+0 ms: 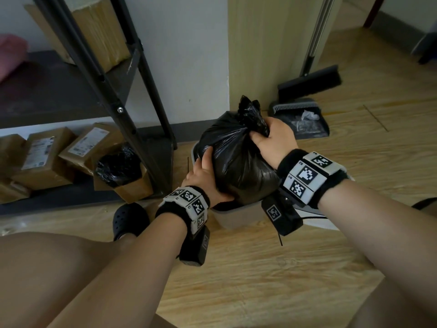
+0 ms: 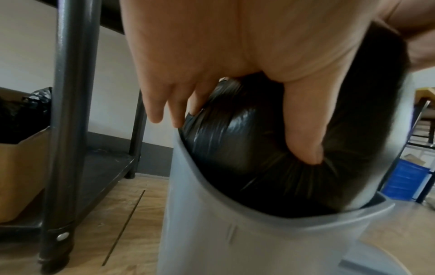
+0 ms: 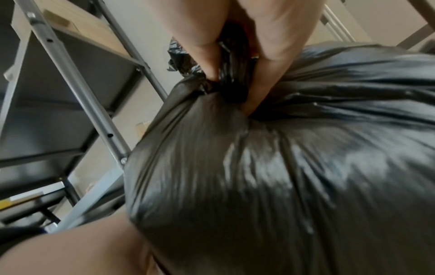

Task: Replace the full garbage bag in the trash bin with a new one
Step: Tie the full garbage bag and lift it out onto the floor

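Observation:
A full black garbage bag [image 1: 236,159] sits partly inside a grey trash bin [image 1: 236,217] on the wooden floor, its upper half bulging above the rim. My right hand [image 1: 272,136] grips the bag's gathered neck from the right, and crumpled plastic sticks up past the fingers. The right wrist view shows those fingers [image 3: 204,55] pinching the twisted neck above the taut bag [image 3: 259,176]. My left hand [image 1: 207,171] lies flat against the bag's left side. In the left wrist view its fingers [image 2: 164,104] reach down by the bin's rim [image 2: 212,188] and the thumb [image 2: 303,130] presses into the bag [image 2: 235,148].
A black metal shelf rack [image 1: 144,124] stands just left of the bin, with cardboard boxes [image 1: 45,159] and an open box of black plastic [image 1: 118,166] on its bottom shelf. A broom [image 1: 309,84] and dustpan [image 1: 302,121] stand behind on the right. My shoe [image 1: 130,218] is front left.

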Demonstrator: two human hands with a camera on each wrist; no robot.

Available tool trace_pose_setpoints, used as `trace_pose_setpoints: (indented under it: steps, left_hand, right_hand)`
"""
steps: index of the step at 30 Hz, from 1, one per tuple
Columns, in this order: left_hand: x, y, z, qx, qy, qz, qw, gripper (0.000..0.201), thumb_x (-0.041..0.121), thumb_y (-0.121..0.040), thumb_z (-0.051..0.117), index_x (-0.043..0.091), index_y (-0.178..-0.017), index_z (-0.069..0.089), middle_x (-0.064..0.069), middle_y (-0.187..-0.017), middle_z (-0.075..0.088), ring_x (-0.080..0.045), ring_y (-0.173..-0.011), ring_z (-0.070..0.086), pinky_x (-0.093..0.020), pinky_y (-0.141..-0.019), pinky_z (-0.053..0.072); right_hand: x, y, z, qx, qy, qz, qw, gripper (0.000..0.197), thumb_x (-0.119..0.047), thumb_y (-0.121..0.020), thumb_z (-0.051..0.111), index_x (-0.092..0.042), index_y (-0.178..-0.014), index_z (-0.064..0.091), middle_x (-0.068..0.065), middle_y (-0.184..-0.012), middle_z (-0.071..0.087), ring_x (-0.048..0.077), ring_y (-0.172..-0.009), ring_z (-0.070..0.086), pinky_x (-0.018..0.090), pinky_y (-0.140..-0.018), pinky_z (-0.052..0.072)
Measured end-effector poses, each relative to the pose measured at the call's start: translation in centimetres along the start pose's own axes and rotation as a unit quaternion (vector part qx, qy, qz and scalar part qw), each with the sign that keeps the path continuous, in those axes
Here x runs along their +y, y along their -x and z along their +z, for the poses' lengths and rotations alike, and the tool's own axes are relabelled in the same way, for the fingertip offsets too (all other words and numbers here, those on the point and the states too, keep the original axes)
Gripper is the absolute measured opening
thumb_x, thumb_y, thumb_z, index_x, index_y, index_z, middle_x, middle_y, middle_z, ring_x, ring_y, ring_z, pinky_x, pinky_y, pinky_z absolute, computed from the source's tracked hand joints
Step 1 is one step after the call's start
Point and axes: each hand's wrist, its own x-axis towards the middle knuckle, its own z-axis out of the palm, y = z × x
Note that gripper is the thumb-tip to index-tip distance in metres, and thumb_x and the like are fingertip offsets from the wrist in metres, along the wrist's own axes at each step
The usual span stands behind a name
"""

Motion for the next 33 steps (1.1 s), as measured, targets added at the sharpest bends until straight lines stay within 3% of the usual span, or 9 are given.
trace_pose_setpoints:
  steps: [4, 11, 23, 29, 33]
  left_hand:
    - [0.8, 0.7, -1.0, 0.014, 0.064, 0.004, 0.998, 0.132, 0.036, -0.057, 0.084, 0.042, -0.141, -0.018, -0.007, -0.156, 0.007, -0.036, -0.138, 0.028, -0.053, -0.112, 0.030]
    - [3.4, 2.6, -2.9, 0.057, 0.147, 0.034, 0.987, 0.129, 0.029, -0.059, 0.085, 0.040, -0.144, -0.012, -0.009, -0.154, 0.005, -0.033, -0.140, 0.023, -0.047, -0.114, 0.029]
    - [11.1, 4.4, -5.1, 0.125, 0.108, 0.094, 0.982, 0.121, 0.036, -0.058, 0.083, 0.040, -0.142, -0.004, -0.009, -0.152, 0.011, -0.038, -0.128, 0.042, -0.050, -0.108, 0.037]
    - [16.9, 3.0, -4.6, 0.121, 0.089, 0.126, 0.981, 0.110, 0.033, -0.062, 0.082, 0.029, -0.143, 0.006, -0.011, -0.148, 0.021, -0.037, -0.129, 0.041, -0.047, -0.106, 0.039]
    - [20.7, 0.1, -3.9, 0.102, 0.061, 0.132, 0.984, 0.107, 0.031, -0.063, 0.081, 0.030, -0.142, 0.009, -0.011, -0.147, 0.024, -0.037, -0.125, 0.046, -0.048, -0.103, 0.042]
  right_hand:
    - [-1.2, 0.1, -1.3, 0.007, -0.019, -0.013, 1.000, 0.026, -0.016, -0.090, 0.053, -0.006, -0.113, 0.063, 0.015, -0.115, 0.066, 0.030, -0.111, 0.058, 0.029, -0.092, 0.041]
    - [-3.9, 0.5, -4.7, 0.025, -0.044, -0.045, 0.998, 0.028, -0.015, -0.091, 0.053, -0.005, -0.117, 0.060, 0.016, -0.116, 0.065, 0.031, -0.112, 0.057, 0.027, -0.089, 0.040]
    - [-4.9, 2.0, -12.7, 0.088, -0.058, -0.077, 0.992, 0.029, -0.013, -0.091, 0.053, -0.007, -0.118, 0.059, 0.013, -0.117, 0.065, 0.029, -0.113, 0.057, 0.025, -0.090, 0.039]
    - [-2.7, 1.3, -17.3, 0.127, -0.065, -0.063, 0.988, 0.028, -0.011, -0.091, 0.051, -0.004, -0.117, 0.059, 0.015, -0.116, 0.065, 0.026, -0.110, 0.057, 0.015, -0.074, 0.033]
    - [0.1, -1.1, -19.6, 0.146, -0.095, -0.026, 0.984, 0.029, -0.011, -0.091, 0.052, -0.006, -0.119, 0.058, 0.013, -0.116, 0.065, 0.026, -0.111, 0.059, 0.021, -0.085, 0.039]
